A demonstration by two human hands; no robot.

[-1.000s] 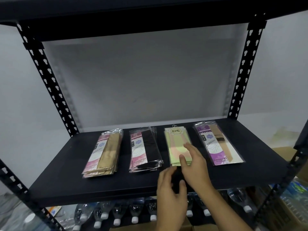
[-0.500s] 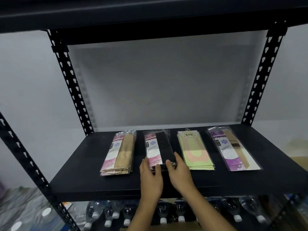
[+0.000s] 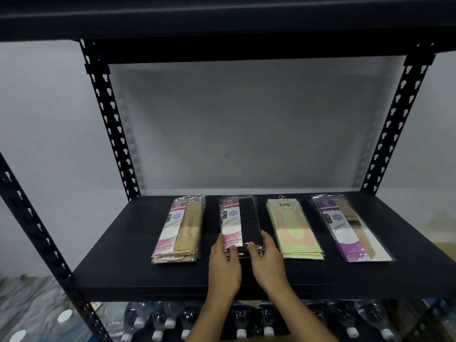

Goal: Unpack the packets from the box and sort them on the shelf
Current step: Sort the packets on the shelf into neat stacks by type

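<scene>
Clear plastic packets of black socks (image 3: 240,223), second from left on the black metal shelf (image 3: 123,267), now have my left hand (image 3: 224,265) and right hand (image 3: 267,264) pinching their near end, having left the pale green packets (image 3: 293,228), so I seem to be squaring this stack.

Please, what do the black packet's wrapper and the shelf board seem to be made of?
Black packet: wrapper looks like thin clear plastic film, glossy; glare and crinkled edges show. Shelf board: matte black, perhaps painted metal or laminate; no grain visible.
</scene>
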